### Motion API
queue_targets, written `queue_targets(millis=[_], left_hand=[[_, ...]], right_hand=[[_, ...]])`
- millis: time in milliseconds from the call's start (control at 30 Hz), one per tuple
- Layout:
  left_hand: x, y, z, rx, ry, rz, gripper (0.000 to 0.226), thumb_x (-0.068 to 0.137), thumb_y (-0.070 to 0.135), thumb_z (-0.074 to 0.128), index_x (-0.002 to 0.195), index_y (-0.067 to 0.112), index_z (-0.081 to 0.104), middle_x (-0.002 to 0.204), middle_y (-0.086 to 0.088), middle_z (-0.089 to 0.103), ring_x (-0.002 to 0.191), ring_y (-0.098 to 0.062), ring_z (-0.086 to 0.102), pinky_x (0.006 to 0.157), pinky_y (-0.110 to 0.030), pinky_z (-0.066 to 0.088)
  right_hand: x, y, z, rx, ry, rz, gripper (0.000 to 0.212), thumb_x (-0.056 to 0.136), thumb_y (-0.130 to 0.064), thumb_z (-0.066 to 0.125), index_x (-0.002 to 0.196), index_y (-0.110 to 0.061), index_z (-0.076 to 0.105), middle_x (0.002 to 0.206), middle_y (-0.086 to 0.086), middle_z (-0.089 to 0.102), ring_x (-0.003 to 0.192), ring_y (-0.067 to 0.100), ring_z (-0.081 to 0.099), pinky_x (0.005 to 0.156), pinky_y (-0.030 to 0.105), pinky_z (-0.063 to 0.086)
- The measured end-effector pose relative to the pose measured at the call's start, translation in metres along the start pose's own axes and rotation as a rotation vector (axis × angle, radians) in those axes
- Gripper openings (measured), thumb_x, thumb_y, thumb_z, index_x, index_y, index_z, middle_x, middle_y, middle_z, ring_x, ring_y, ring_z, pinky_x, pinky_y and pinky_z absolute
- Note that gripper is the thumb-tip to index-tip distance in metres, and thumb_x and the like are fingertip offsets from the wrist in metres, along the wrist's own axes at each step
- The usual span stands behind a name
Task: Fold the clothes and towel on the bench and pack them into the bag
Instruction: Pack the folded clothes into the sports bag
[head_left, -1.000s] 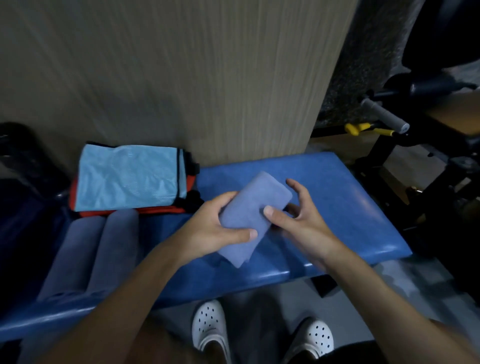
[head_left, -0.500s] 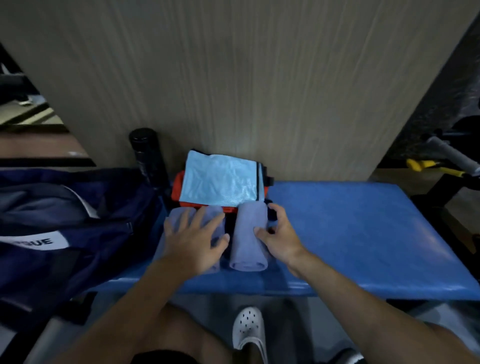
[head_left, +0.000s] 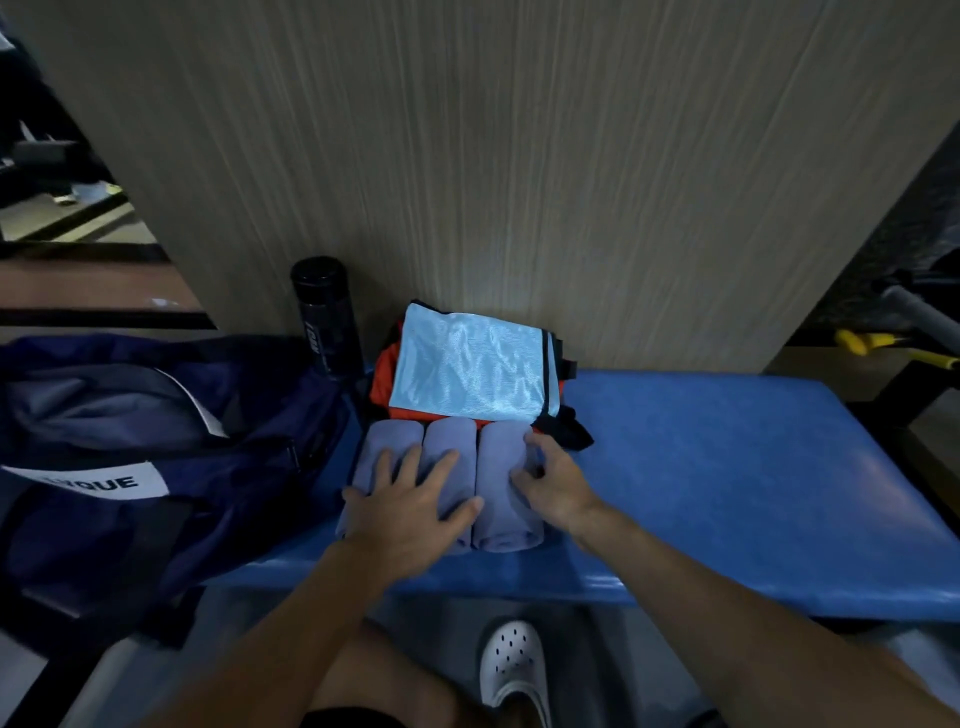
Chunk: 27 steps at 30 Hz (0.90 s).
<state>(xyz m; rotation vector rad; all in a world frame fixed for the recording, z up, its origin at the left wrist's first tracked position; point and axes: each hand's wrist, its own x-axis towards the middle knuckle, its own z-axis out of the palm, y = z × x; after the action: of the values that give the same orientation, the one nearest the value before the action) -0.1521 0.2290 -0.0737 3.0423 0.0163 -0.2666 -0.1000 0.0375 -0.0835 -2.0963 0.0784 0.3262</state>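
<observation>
The left hand (head_left: 410, 499) is lying flat, fingers spread, across two rolled grey-blue towels (head_left: 400, 452). The right hand (head_left: 553, 480) is curling loosely against a third roll (head_left: 501, 493), all three lying side by side on the blue desk (head_left: 727, 467). Folded clothes (head_left: 467, 364) are sitting just behind; the navy bag (head_left: 156, 441) is resting left.

Bench (head_left: 727, 467) glossy vinyl; top cloth (head_left: 467, 364) shiny mesh; rolled towels (head_left: 501, 467) matt.
</observation>
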Motion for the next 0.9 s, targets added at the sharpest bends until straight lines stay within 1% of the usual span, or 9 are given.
queue_targets(millis=[100,200,300,433,500,567,700,800,900], left_hand=[[0.002,0.002,-0.001,0.045,-0.035,0.015,0.083,0.082,0.087,0.02,0.152,0.048,-0.002,0.165,0.008,-0.001,0.151,-0.03,-0.001,0.107,-0.065,0.027],[0.002,0.002,0.0,0.088,-0.046,0.019,0.086,0.081,0.088,0.02,0.152,0.047,-0.006,0.165,0.007,-0.004,0.151,-0.032,-0.004,0.108,-0.065,0.027],[0.003,0.003,0.003,0.096,-0.045,0.024,0.086,0.082,0.087,0.022,0.153,0.048,-0.007,0.165,0.007,-0.005,0.151,-0.032,-0.004,0.108,-0.065,0.027],[0.007,0.0,-0.001,0.031,-0.063,0.017,0.077,0.087,0.082,0.025,0.152,0.051,-0.002,0.165,0.01,-0.002,0.151,-0.028,-0.003,0.109,-0.065,0.024],[0.002,0.0,-0.011,0.004,-0.022,0.051,0.068,0.093,0.072,0.027,0.153,0.048,0.007,0.164,0.007,0.003,0.15,-0.025,0.001,0.112,-0.061,0.021],[-0.006,-0.004,-0.026,0.017,0.04,0.094,0.063,0.096,0.063,0.026,0.154,0.039,0.02,0.163,0.002,0.014,0.149,-0.024,0.009,0.115,-0.051,0.02],[-0.027,-0.03,-0.063,0.05,0.171,0.102,0.081,0.078,0.064,0.006,0.138,0.025,0.044,0.145,-0.002,0.042,0.137,-0.024,0.032,0.107,-0.041,0.034],[-0.042,-0.066,-0.089,0.08,0.238,0.079,0.087,0.076,0.065,0.002,0.139,0.024,0.046,0.138,0.0,0.047,0.133,-0.023,0.038,0.104,-0.04,0.036],[-0.055,-0.107,-0.108,0.107,0.295,0.033,0.087,0.078,0.065,0.005,0.136,0.022,0.052,0.135,-0.001,0.053,0.129,-0.025,0.044,0.101,-0.042,0.04]], right_hand=[[-0.007,0.001,-0.001,-0.208,0.026,-0.123,0.072,0.089,-0.038,0.064,0.15,-0.029,0.029,0.152,0.006,0.026,0.135,0.027,0.035,0.111,0.036,0.035],[-0.019,0.004,-0.002,-0.546,-0.018,-0.324,0.067,0.092,-0.047,0.055,0.151,-0.035,0.026,0.162,-0.003,-0.001,0.145,0.023,0.011,0.114,0.043,0.027],[-0.023,0.006,-0.003,-0.666,-0.098,-0.288,0.062,0.097,-0.051,0.043,0.153,-0.036,0.02,0.164,-0.008,-0.009,0.147,0.023,0.008,0.114,0.048,0.023],[-0.022,-0.005,-0.008,-0.733,-0.162,-0.224,0.063,0.097,-0.053,0.04,0.153,-0.037,0.017,0.163,-0.009,-0.01,0.146,0.026,0.009,0.112,0.051,0.022],[-0.023,-0.013,-0.014,-0.771,-0.18,-0.201,0.063,0.097,-0.055,0.04,0.153,-0.036,0.019,0.163,-0.007,-0.009,0.146,0.028,0.007,0.113,0.052,0.021],[-0.026,-0.026,-0.019,-0.784,-0.172,-0.207,0.058,0.097,-0.054,0.041,0.149,-0.032,0.029,0.163,-0.004,-0.001,0.145,0.028,0.008,0.113,0.052,0.021],[-0.036,-0.067,-0.015,-0.767,-0.164,-0.266,0.04,0.098,-0.048,0.044,0.133,-0.028,0.048,0.156,0.003,0.018,0.141,0.029,0.018,0.109,0.05,0.026],[-0.041,-0.099,-0.002,-0.746,-0.193,-0.354,0.042,0.099,-0.048,0.044,0.137,-0.03,0.045,0.156,0.005,0.018,0.142,0.029,0.016,0.109,0.049,0.026],[-0.042,-0.131,0.022,-0.695,-0.22,-0.437,0.034,0.099,-0.043,0.045,0.129,-0.029,0.052,0.144,0.005,0.033,0.135,0.028,0.027,0.108,0.045,0.032]])
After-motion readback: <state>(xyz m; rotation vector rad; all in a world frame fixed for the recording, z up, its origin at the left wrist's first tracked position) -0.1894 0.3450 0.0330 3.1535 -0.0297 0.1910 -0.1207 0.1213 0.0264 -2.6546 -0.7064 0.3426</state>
